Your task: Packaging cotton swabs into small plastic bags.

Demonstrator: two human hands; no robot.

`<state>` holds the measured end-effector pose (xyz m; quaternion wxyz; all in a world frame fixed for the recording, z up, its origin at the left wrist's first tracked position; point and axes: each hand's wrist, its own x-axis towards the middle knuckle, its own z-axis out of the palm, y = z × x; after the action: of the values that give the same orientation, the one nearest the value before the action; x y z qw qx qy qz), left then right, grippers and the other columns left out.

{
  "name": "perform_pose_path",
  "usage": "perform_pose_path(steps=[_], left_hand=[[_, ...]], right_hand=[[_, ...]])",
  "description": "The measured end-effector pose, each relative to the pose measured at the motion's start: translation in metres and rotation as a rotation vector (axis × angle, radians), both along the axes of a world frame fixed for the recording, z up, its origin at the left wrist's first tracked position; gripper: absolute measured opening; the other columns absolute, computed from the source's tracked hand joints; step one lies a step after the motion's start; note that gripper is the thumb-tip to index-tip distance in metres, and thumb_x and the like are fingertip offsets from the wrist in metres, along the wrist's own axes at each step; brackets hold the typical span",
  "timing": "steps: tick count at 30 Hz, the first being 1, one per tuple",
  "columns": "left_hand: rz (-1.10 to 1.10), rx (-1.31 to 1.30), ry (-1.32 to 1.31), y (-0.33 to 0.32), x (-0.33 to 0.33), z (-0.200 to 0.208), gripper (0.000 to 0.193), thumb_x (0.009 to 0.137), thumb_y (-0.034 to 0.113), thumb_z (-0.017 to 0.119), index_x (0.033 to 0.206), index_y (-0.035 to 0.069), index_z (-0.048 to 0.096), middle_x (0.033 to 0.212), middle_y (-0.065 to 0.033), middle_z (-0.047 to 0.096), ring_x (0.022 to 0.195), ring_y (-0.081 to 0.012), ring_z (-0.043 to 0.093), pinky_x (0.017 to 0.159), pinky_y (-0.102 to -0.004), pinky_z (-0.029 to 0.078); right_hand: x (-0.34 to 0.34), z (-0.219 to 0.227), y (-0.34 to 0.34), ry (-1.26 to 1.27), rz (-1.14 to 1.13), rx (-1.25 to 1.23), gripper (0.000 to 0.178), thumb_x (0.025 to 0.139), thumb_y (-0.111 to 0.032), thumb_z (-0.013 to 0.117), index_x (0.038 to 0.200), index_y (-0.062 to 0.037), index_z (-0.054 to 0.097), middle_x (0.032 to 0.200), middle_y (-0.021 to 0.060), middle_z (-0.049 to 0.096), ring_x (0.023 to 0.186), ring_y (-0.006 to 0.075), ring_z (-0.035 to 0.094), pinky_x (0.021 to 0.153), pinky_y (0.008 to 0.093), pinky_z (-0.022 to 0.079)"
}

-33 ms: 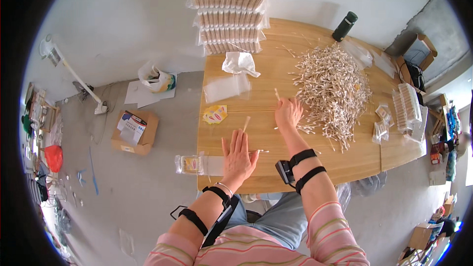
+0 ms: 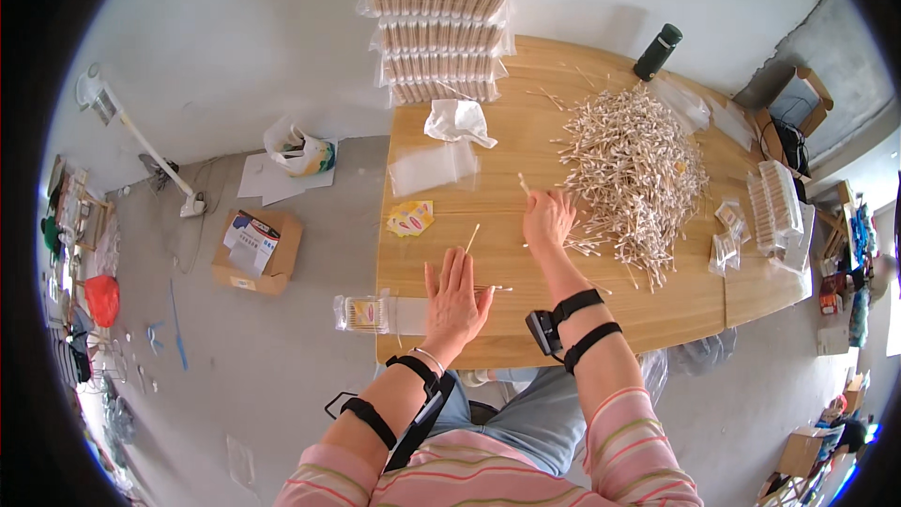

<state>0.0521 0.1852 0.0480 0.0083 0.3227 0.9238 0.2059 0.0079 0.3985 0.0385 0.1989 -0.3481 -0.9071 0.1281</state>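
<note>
My left hand (image 2: 453, 299) is above the table's near edge, its fingers long and close together and the thumb apart. A cotton swab (image 2: 474, 237) sticks out past its fingertips, seemingly held by them. Beside that thumb lie one or two more swabs (image 2: 500, 288). My right hand (image 2: 547, 221) is curled at the left edge of a big loose heap of cotton swabs (image 2: 638, 178); one swab (image 2: 524, 184) pokes out beyond its fingers. The inside of both grips is hidden. Left of my left hand lies a clear bag packed with swabs (image 2: 361, 314).
Bagged swabs (image 2: 436, 36) are stacked at the far left of the wooden table (image 2: 526, 329). Near them are white crumpled tissue (image 2: 457, 120), clear bags (image 2: 434, 169) and yellow cards (image 2: 410, 218). A dark bottle (image 2: 657, 52) stands behind the heap; packed swabs (image 2: 777, 205) lie at right.
The swab at my left fingertips has tipped slightly right, and the one at my right hand slightly left. Both hands stay almost in place.
</note>
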Motion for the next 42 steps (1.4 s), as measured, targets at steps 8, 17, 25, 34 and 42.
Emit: perform_pose_path(steps=[8,17,25,34,42], left_hand=[[-0.166,0.361,0.043,-0.007,0.0,-0.01,0.019,0.085,0.012,0.063,0.103,0.007,0.063,0.113,-0.0067,0.062,0.116,-0.0245,0.054,0.108,-0.0478,0.032],[-0.158,0.369,0.064,-0.005,0.005,0.004,0.018,0.082,0.01,0.062,0.099,0.007,0.064,0.107,-0.0078,0.061,0.106,-0.0257,0.055,0.098,-0.0427,0.042],[-0.191,0.427,0.102,-0.007,0.0,-0.006,0.013,0.081,0.008,0.063,0.094,0.007,0.063,0.107,-0.0081,0.062,0.107,-0.0297,0.054,0.091,-0.0428,0.044],[-0.127,0.327,0.124,-0.006,0.004,0.002,0.021,0.08,0.015,0.065,0.1,0.01,0.061,0.116,-0.0062,0.058,0.115,-0.0301,0.049,0.105,-0.0491,0.031],[-0.125,0.28,0.038,-0.009,0.0,-0.002,0.034,0.08,0.018,0.066,0.112,0.01,0.057,0.115,-0.0091,0.055,0.115,-0.0291,0.048,0.111,-0.0511,0.024]], right_hand=[[0.049,-0.003,-0.047,0.201,0.384,-0.08,0.013,0.078,-0.008,0.063,0.085,-0.0156,0.071,0.09,-0.002,0.061,0.093,0.0243,0.054,0.081,0.0412,0.039],[0.074,-0.005,-0.055,0.258,0.409,-0.099,0.014,0.079,-0.006,0.065,0.088,-0.0136,0.072,0.093,-0.0014,0.062,0.095,0.0248,0.054,0.086,0.0386,0.039],[0.066,-0.005,-0.03,0.187,0.348,-0.173,0.012,0.079,-0.008,0.064,0.086,-0.0143,0.072,0.094,-0.0004,0.063,0.096,0.0251,0.054,0.085,0.0397,0.039],[0.071,-0.009,-0.055,0.141,0.527,-0.186,0.012,0.074,-0.008,0.066,0.084,-0.0128,0.071,0.091,0.0001,0.063,0.095,0.0255,0.055,0.084,0.0403,0.04],[0.075,0.026,-0.061,0.223,0.317,-0.28,0.008,0.075,-0.012,0.07,0.081,-0.0073,0.067,0.089,0.0061,0.062,0.095,0.0288,0.057,0.085,0.0414,0.045]])
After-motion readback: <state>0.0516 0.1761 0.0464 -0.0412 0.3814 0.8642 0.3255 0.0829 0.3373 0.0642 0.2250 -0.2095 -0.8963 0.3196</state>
